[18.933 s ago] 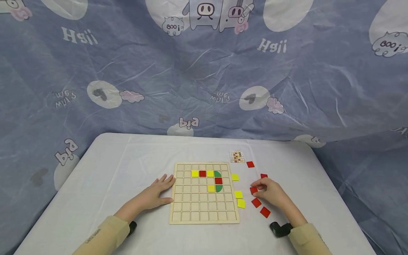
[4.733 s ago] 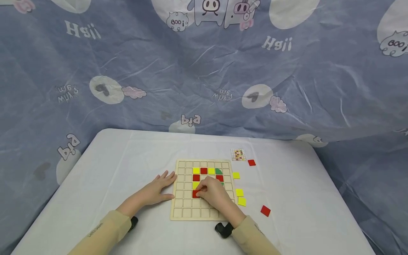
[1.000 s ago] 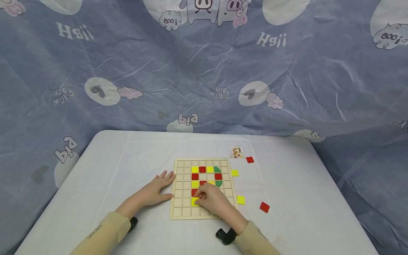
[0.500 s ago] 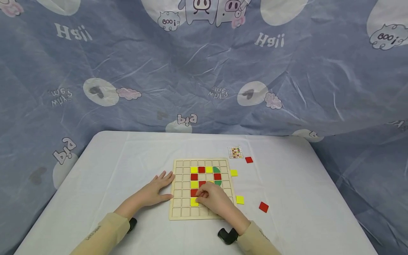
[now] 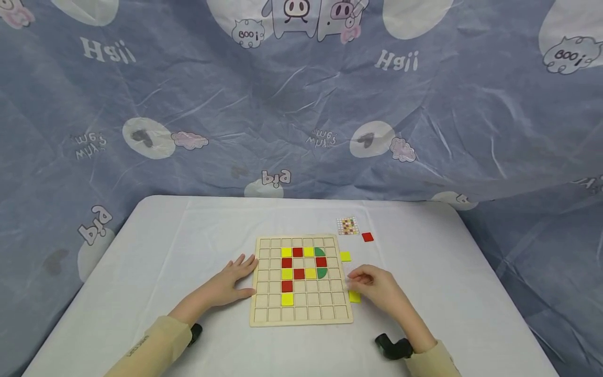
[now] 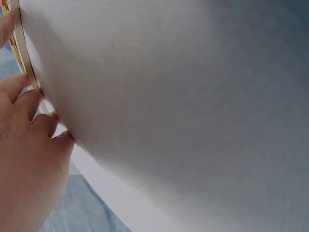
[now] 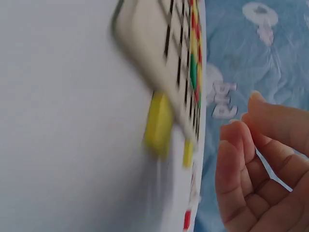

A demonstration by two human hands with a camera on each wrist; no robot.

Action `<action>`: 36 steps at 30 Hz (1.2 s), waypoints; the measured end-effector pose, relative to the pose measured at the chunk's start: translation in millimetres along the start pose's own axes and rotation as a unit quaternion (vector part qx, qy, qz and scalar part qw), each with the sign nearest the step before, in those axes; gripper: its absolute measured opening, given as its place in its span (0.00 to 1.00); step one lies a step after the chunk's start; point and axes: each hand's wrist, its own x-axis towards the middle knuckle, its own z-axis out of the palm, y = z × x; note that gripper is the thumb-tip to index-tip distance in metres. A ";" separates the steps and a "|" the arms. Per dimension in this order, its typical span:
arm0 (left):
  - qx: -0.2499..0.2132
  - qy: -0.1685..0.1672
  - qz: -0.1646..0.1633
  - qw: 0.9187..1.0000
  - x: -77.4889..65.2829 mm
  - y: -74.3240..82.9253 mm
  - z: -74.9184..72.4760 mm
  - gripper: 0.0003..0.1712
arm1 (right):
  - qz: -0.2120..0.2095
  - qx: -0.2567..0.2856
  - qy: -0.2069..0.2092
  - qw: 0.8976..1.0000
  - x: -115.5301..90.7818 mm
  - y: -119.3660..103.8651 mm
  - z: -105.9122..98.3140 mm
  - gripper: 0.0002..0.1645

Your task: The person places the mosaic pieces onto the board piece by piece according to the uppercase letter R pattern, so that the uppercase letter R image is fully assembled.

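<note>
A wooden grid board (image 5: 268, 317) lies flat on the table, with red, yellow and green tiles in its cells forming a P-like shape. The lowest is a yellow tile (image 5: 287, 299), under a red tile (image 5: 287, 286). My left hand (image 5: 228, 284) rests by the board's left edge, fingers spread and touching it. To the right of the board my right hand (image 5: 379, 288) hovers just above a loose yellow tile (image 5: 355, 297), partly covered by the fingers in the head view. In the right wrist view, the right fingers bend loosely toward the thumb, with nothing between them.
Another loose yellow tile (image 5: 346, 256) lies by the board's right edge. Farther back are a red tile (image 5: 367, 237) and a small printed pattern card (image 5: 348, 225). A patterned blue cloth (image 5: 301, 131) hangs behind the white table (image 5: 198, 235).
Red and yellow tiles have gone from the table into the board's left column and middle row. My right hand has released the lowest yellow tile and moved right; the left stays put.
</note>
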 end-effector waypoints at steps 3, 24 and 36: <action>-0.001 -0.002 -0.001 1.000 -0.7 0.8 0.0 0.46 | 0.032 -0.016 0.005 0.999 -6.2 20.0 -13.2 0.10; -0.003 0.010 0.002 1.000 -0.5 -1.4 2.6 0.45 | 0.094 -0.081 -0.027 0.992 -25.7 56.1 -31.0 0.21; -0.007 0.010 0.003 1.000 0.1 -0.3 2.3 0.45 | 0.077 -0.069 -0.003 0.995 -21.7 44.2 -22.5 0.17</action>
